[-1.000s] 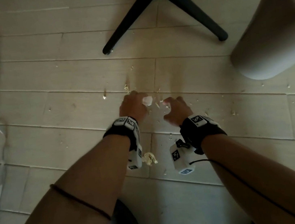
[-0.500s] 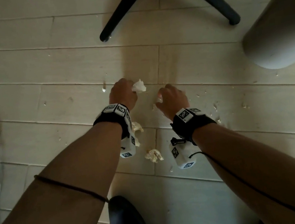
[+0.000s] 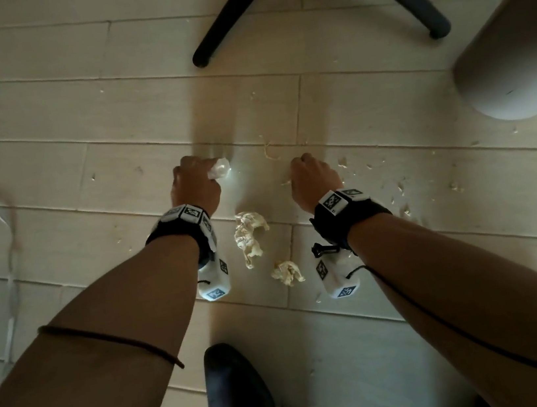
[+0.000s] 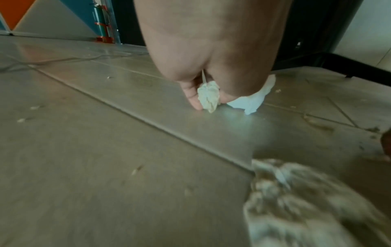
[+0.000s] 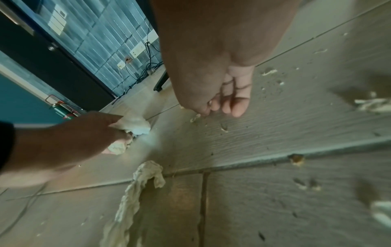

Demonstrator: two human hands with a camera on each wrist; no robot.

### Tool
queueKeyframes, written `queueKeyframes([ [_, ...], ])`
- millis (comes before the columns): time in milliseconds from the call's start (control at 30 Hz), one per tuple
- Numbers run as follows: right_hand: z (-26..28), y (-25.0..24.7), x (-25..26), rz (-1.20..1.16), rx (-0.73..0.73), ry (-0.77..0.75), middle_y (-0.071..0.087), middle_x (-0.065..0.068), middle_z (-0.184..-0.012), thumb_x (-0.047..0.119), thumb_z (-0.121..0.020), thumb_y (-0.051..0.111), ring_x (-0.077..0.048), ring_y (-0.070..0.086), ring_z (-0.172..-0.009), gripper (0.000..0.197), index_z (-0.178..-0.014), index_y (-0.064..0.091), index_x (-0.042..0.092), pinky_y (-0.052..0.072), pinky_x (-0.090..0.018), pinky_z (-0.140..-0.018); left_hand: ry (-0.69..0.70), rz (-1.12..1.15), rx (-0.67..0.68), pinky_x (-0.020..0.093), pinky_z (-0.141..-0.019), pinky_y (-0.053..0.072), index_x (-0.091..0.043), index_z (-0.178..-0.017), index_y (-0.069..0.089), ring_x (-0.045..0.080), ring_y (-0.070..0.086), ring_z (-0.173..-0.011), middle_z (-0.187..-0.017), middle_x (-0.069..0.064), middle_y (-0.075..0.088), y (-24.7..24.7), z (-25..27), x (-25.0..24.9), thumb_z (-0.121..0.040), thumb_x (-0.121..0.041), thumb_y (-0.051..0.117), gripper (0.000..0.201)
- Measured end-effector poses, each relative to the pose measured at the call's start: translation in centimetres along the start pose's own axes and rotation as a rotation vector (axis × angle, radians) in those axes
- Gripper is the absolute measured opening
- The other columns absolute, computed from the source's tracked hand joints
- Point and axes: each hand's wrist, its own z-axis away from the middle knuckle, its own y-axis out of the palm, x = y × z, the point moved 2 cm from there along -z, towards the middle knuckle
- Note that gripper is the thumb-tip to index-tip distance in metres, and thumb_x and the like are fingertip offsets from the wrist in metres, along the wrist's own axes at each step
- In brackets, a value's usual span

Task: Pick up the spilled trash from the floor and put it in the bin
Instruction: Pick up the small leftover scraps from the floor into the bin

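- Head view shows a crumpled white tissue wad (image 3: pixel 219 168) bunched in the left hand (image 3: pixel 194 188), sticking out past the thumb side, low over the pale plank floor (image 3: pixel 47 158).
- From the left wrist view, the curled fingers (image 4: pixel 193 98) also pinch a small cream paper scrap (image 4: pixel 208 96) whose lower tip touches the floor.
- A long twisted cream paper strip (image 3: pixel 249 235) lies on the floor between the two wrists, and a smaller crumpled cream paper ball (image 3: pixel 287 272) sits just behind it.
- The right hand (image 3: pixel 313 176) is loosely curled, fingertips (image 5: pixel 238 108) down among tiny pale crumbs (image 3: pixel 372 168); it grips nothing that can be seen.
- A grey rounded bin (image 3: pixel 514 48) stands well off to the right.
- Black chair legs (image 3: pixel 227 16) spread ahead, and a dark shoe (image 3: pixel 235 397) is planted behind the arms.
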Motion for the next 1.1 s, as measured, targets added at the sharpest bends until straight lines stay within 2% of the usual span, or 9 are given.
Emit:
queueKeyframes([
  [100,0.0,-0.3,-0.1,-0.060,-0.048,0.018,0.053,-0.016,-0.122,0.009,-0.098,0.049,-0.039,0.060,-0.105,0.019,-0.114,0.057,0.003,0.037,-0.036,-0.071,0.052,0.032,0.000,0.044,-0.095,0.049,-0.017,-0.122,0.066,0.037,0.052,-0.116,-0.130,0.014,0.054,1.1,2.5,0.1,-0.083,-0.007,0.053,0.042],
  [167,-0.1,-0.7,-0.2,-0.094,-0.084,0.019,0.054,-0.017,-0.121,0.007,-0.097,0.049,-0.039,0.061,-0.103,0.017,-0.111,0.060,0.003,0.038,-0.035,-0.071,0.100,0.009,0.038,0.045,-0.097,0.047,-0.017,-0.126,0.063,0.037,0.049,-0.117,-0.136,0.012,0.050,1.9,4.4,-0.2,-0.084,-0.025,0.049,0.045],
  [333,-1.7,-1.2,0.7,-0.091,-0.103,-0.075,0.049,-0.015,-0.125,0.004,-0.097,0.049,-0.037,0.064,-0.094,0.018,-0.104,0.065,0.000,0.047,-0.036,-0.074,0.147,-0.047,0.142,0.040,-0.094,0.046,-0.041,-0.133,0.052,0.030,0.044,-0.120,-0.143,-0.002,0.043,2.3,8.1,-0.9,-0.071,-0.055,0.030,0.068],
  [433,-2.4,-1.0,1.8,-0.011,-0.090,-0.167,0.049,-0.008,-0.132,0.011,-0.097,0.051,-0.034,0.062,-0.099,0.019,-0.106,0.067,0.006,0.050,-0.038,-0.076,0.192,-0.111,0.224,0.041,-0.093,0.048,-0.047,-0.136,0.044,0.026,0.040,-0.124,-0.147,-0.006,0.035,2.5,9.7,-0.5,-0.077,-0.062,0.046,0.062],
  [567,-2.3,-0.7,2.2,0.031,-0.076,-0.124,0.062,-0.017,-0.112,0.012,-0.097,0.048,-0.038,0.061,-0.103,0.021,-0.113,0.059,0.004,0.050,-0.041,-0.076,0.169,-0.118,0.273,0.044,-0.087,0.052,-0.043,-0.131,0.047,0.023,0.042,-0.122,-0.141,-0.007,0.033,2.9,11.3,0.3,-0.082,-0.045,0.065,0.052],
  [733,-0.6,0.1,2.0,0.060,0.004,-0.149,0.060,-0.017,-0.117,0.008,-0.094,0.049,-0.036,0.057,-0.111,0.023,-0.110,0.065,0.001,0.049,-0.042,-0.086,0.126,0.045,0.262,0.040,-0.090,0.051,-0.026,-0.122,0.064,0.030,0.060,-0.107,-0.125,0.005,0.051,3.1,11.2,0.2,-0.077,-0.014,0.070,0.047],
  [867,0.6,0.4,1.5,-0.015,0.051,-0.081,0.062,-0.018,-0.115,0.011,-0.090,0.056,-0.037,0.058,-0.109,0.025,-0.112,0.063,0.004,0.048,-0.039,-0.081,0.180,0.074,0.220,0.041,-0.084,0.050,-0.013,-0.117,0.063,0.036,0.061,-0.101,-0.116,0.011,0.056,3.1,11.7,-1.8,-0.081,-0.011,0.061,0.036],
  [967,1.3,-0.1,0.7,-0.110,0.030,-0.007,0.064,-0.020,-0.108,0.011,-0.090,0.056,-0.039,0.061,-0.099,0.020,-0.107,0.061,0.005,0.044,-0.037,-0.071,0.289,0.016,0.269,0.044,-0.082,0.054,-0.024,-0.123,0.059,0.029,0.056,-0.107,-0.123,0.003,0.053,3.5,13.0,-3.2,-0.081,-0.012,0.056,0.043],
  [1100,1.9,-1.4,-1.6,-0.229,-0.040,0.096,0.067,-0.018,-0.100,0.009,-0.086,0.056,-0.037,0.063,-0.091,0.010,-0.095,0.061,0.009,0.047,-0.034,-0.069,0.428,-0.135,0.372,0.037,-0.073,0.054,-0.041,-0.127,0.050,0.019,0.046,-0.114,-0.131,-0.010,0.044,5.0,15.2,-3.5,-0.081,-0.021,0.059,0.051],
])
